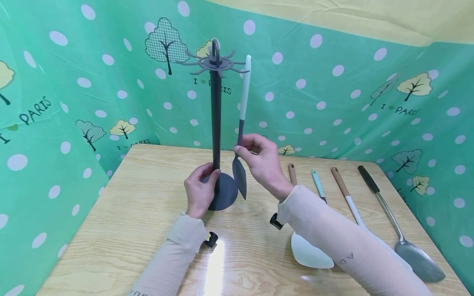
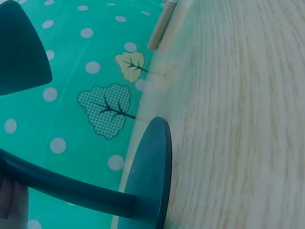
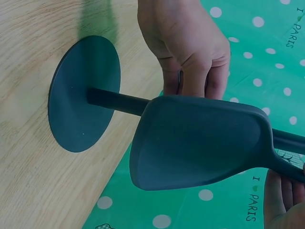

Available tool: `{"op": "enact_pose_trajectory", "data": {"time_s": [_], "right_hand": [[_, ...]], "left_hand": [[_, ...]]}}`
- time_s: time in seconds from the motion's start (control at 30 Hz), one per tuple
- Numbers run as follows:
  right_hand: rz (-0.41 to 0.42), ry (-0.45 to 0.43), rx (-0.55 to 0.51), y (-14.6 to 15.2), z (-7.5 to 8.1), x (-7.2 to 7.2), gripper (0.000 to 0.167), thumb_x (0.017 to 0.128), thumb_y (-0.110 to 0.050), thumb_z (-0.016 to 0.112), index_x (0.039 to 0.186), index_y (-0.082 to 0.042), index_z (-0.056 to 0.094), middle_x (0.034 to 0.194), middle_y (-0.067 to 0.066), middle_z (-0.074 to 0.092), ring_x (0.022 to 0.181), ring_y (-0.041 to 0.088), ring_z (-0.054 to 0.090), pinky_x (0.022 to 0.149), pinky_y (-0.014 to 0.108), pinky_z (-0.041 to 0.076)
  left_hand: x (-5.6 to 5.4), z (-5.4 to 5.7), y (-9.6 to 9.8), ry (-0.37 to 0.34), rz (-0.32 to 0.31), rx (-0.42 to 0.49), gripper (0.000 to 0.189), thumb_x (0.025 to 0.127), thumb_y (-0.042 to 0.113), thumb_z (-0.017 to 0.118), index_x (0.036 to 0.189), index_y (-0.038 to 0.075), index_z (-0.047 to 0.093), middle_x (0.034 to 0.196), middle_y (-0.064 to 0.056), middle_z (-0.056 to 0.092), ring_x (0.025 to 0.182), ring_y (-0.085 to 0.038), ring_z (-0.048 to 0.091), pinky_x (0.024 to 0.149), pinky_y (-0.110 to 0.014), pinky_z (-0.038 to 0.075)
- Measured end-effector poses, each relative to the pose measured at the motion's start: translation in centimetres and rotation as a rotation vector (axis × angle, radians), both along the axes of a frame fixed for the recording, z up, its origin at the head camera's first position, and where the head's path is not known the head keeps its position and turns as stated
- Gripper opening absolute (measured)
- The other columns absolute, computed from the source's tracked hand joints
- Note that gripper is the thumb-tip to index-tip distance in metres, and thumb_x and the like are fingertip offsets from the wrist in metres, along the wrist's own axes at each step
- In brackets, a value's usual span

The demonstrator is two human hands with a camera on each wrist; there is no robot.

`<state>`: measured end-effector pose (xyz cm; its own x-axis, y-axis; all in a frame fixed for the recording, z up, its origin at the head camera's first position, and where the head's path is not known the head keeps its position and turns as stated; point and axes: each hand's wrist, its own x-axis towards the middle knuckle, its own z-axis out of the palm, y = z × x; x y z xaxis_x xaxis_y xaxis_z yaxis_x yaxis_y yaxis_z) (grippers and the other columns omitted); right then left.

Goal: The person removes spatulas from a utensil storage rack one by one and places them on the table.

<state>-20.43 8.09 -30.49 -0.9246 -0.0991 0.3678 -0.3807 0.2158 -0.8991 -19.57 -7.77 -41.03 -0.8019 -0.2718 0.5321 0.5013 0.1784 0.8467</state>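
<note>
My left hand (image 1: 200,191) grips the pole (image 1: 215,119) of a dark utensil rack low down, just above its round base (image 1: 226,193). Curved hooks (image 1: 224,64) spread in a ring at the rack's top. In my right hand (image 1: 264,162), a spatula (image 1: 245,92) with a mint handle and dark grey head is pinched at its neck, head down. The handle's top end is level with the hook ring and overlaps a hook tip on the right. The right wrist view shows the broad spatula head (image 3: 200,143) in front of the pole.
Several utensils lie on the wooden table (image 1: 129,230) to the right: a metal wok turner (image 1: 418,259), a brown-and-white handled utensil (image 1: 342,185), a light-blue handle (image 1: 318,183), a brown handle (image 1: 292,174) and a pale broad utensil head (image 1: 311,251). A green dotted cloth (image 1: 333,102) hangs behind.
</note>
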Motion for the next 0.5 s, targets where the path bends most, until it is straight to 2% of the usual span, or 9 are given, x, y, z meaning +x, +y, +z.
{"op": "enact_pose_trajectory", "data": {"time_s": [0.27, 0.5], "right_hand": [[-0.01, -0.028, 0.01, -0.1, 2.4, 2.4, 0.015, 0.088, -0.004, 0.067, 0.102, 0.0, 0.067, 0.098, 0.017, 0.066, 0.089, 0.026, 0.065, 0.084, 0.034, 0.053], [-0.005, -0.022, 0.019, 0.6, 2.1, 2.7, 0.015, 0.088, -0.002, 0.066, 0.103, 0.001, 0.068, 0.097, 0.015, 0.067, 0.088, 0.025, 0.065, 0.084, 0.033, 0.054]], "left_hand": [[-0.1, -0.2, -0.1, 0.019, -0.021, -0.012, 0.021, 0.083, -0.002, 0.071, 0.104, -0.006, 0.068, 0.094, -0.02, 0.069, 0.088, -0.032, 0.067, 0.083, -0.045, 0.053], [0.1, -0.1, 0.0, 0.026, -0.007, -0.024, 0.02, 0.084, -0.003, 0.07, 0.104, -0.007, 0.068, 0.094, -0.02, 0.069, 0.087, -0.033, 0.067, 0.082, -0.047, 0.053]]}}
